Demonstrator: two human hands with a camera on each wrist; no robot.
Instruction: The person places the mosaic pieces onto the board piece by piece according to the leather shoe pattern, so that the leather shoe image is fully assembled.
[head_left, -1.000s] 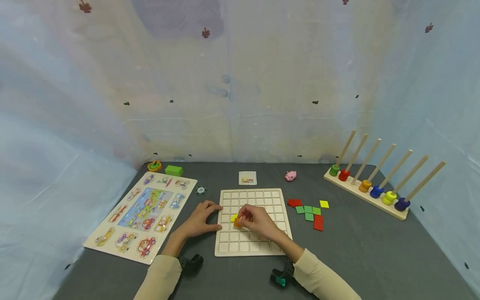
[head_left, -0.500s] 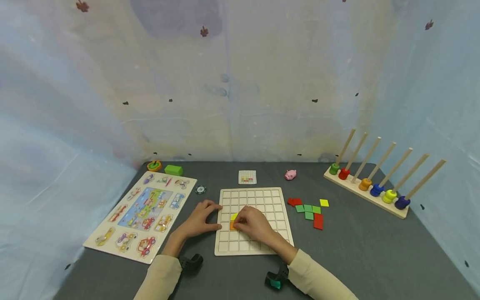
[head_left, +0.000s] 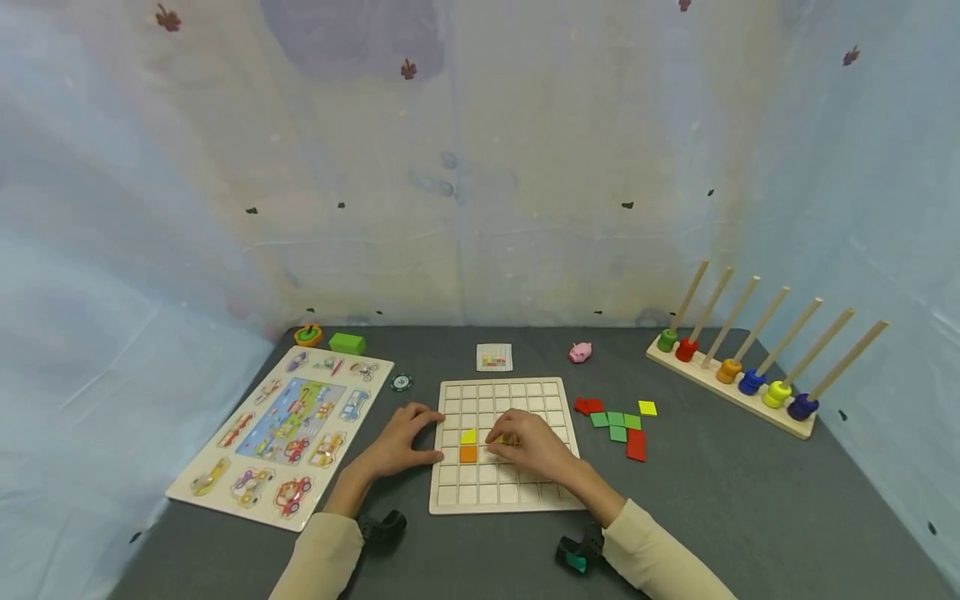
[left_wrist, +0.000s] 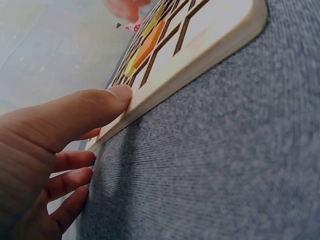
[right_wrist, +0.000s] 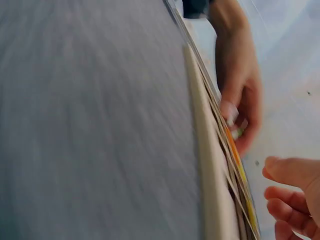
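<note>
A wooden grid board [head_left: 517, 496] lies on the dark table. In its left part, a yellow square tile [head_left: 468, 437] sits just above an orange square tile [head_left: 468, 454]. My left hand [head_left: 401, 436] rests against the board's left edge, thumb and index finger spread along it. In the left wrist view the thumb [left_wrist: 112, 102] touches the rim. My right hand [head_left: 528, 446] hovers over the board, right of the orange tile. Its thumb and fingers [right_wrist: 282, 170] are apart with nothing between them. More yellow shows beneath that hand, mostly hidden.
Right of the board lie red tiles [head_left: 636, 445], green tiles [head_left: 617, 433] and a yellow tile [head_left: 647, 408]. Behind it are a pattern card [head_left: 494, 357] and pink pig [head_left: 580, 352]. A vehicle puzzle [head_left: 281, 433] lies left, a peg stacker [head_left: 731, 383] far right.
My right hand has let go of the orange tile, which now lies flat below the yellow one, and has moved to the right. My left hand stays at the board's edge.
</note>
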